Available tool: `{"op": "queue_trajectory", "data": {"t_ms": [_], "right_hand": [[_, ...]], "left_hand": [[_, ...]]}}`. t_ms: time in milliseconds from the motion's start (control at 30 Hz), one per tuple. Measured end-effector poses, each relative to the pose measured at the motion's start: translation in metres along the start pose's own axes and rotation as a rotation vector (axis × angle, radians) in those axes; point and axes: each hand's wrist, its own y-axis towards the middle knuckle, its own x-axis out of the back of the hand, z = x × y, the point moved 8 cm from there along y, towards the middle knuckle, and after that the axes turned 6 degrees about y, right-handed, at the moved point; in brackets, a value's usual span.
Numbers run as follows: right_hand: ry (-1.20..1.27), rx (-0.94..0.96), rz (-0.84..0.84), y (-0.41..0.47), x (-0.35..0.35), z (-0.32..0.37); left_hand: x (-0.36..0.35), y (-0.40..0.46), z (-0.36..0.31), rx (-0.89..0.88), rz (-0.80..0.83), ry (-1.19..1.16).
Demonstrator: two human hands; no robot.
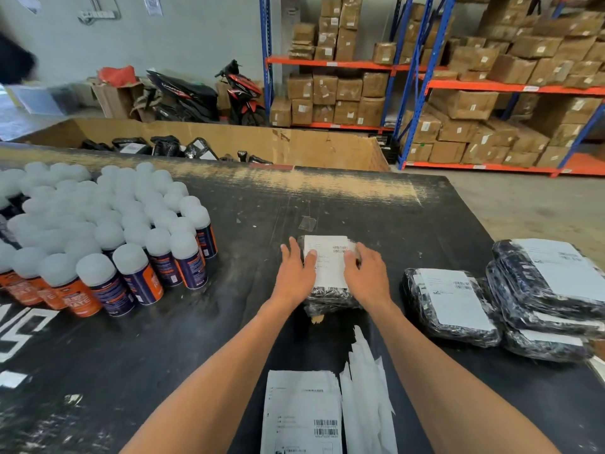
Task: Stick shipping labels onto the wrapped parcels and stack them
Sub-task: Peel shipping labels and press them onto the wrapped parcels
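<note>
While both hands are flat on the label (328,262), the main risk is skew or trapped wrinkles: the wrap on the parcel (330,298) looks glossy and lumpy, so pressing one side harder could drag the sheet off-square or leave an edge lifting. Parcel could also slide on the black table (409,224) if the push goes sideways. Parcel sits mid-table, straight ahead of the person: black crinkled film wrap, white label covering most of its top, barcode near the far right corner. Left hand (296,273) is spread with fingers straight, thumb on the label's left edge, holding nothing. Right hand (365,273) likewise flat, fingers extended over the label's right edge, pressing, nothing gripped. Just right, a labelled parcel (453,306) lies alone; beyond it a stack of labelled parcels (550,296), leaning a bit, so adding more could tip it. Near edge: unused label sheets (302,411) and peeled backing strips (370,381). Left: cluster of spray cans (108,237).
</note>
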Motion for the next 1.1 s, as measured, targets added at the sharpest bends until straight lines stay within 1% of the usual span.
{"op": "queue_trajectory", "data": {"t_ms": [67,100,133,167,333,467,500,533,600,667,733,767,833,900,933,1000,1033,1100], "right_hand": [[-0.180,0.242,0.005,-0.017,-0.007,0.008],[-0.253,0.354,0.027,-0.024,-0.014,0.009],[-0.319,0.427,0.066,-0.031,-0.020,0.010],[-0.376,0.459,0.103,-0.033,-0.024,0.008],[-0.546,0.476,0.188,-0.028,-0.018,0.000],[-0.600,0.310,0.235,-0.003,-0.002,-0.010],[-0.623,0.294,0.229,0.002,0.001,-0.007],[-0.634,0.317,0.213,0.004,0.004,-0.002],[-0.593,0.463,0.225,-0.002,-0.002,0.015],[-0.553,0.581,0.358,-0.013,-0.022,0.022],[-0.528,0.542,0.431,-0.005,-0.034,0.022],[-0.521,0.494,0.432,0.005,-0.036,0.022],[-0.542,0.404,0.434,0.025,-0.037,0.024],[-0.552,0.296,0.408,0.041,-0.032,0.018],[-0.534,0.211,0.383,0.048,-0.027,0.012],[-0.474,0.043,0.348,0.053,-0.020,0.000],[-0.458,0.002,0.334,0.052,-0.020,-0.001],[-0.444,0.009,0.285,0.045,-0.022,0.004]], "left_hand": [[0.000,-0.009,-0.006,-0.209,-0.068,0.144],[-0.004,-0.011,-0.005,-0.292,-0.076,0.211],[-0.006,-0.011,-0.002,-0.343,-0.067,0.267],[-0.009,-0.009,0.003,-0.360,-0.049,0.317],[-0.011,-0.007,0.004,-0.423,-0.036,0.534],[-0.014,-0.004,0.004,-0.429,-0.045,0.641],[-0.014,-0.003,0.006,-0.429,-0.049,0.676],[-0.014,-0.003,0.006,-0.426,-0.053,0.691],[-0.015,0.000,0.010,-0.413,-0.064,0.688],[-0.016,-0.002,0.009,-0.437,-0.072,0.693],[-0.016,-0.006,0.002,-0.454,-0.064,0.728],[-0.015,-0.009,-0.001,-0.452,-0.062,0.732],[-0.014,-0.012,-0.008,-0.506,-0.079,0.747],[-0.014,-0.010,-0.005,-0.509,-0.081,0.775],[-0.014,-0.007,-0.002,-0.483,-0.087,0.743],[-0.016,-0.005,0.001,-0.446,-0.070,0.753],[-0.015,-0.005,0.000,-0.429,-0.064,0.768],[-0.011,-0.005,-0.006,-0.402,-0.085,0.784]]}}
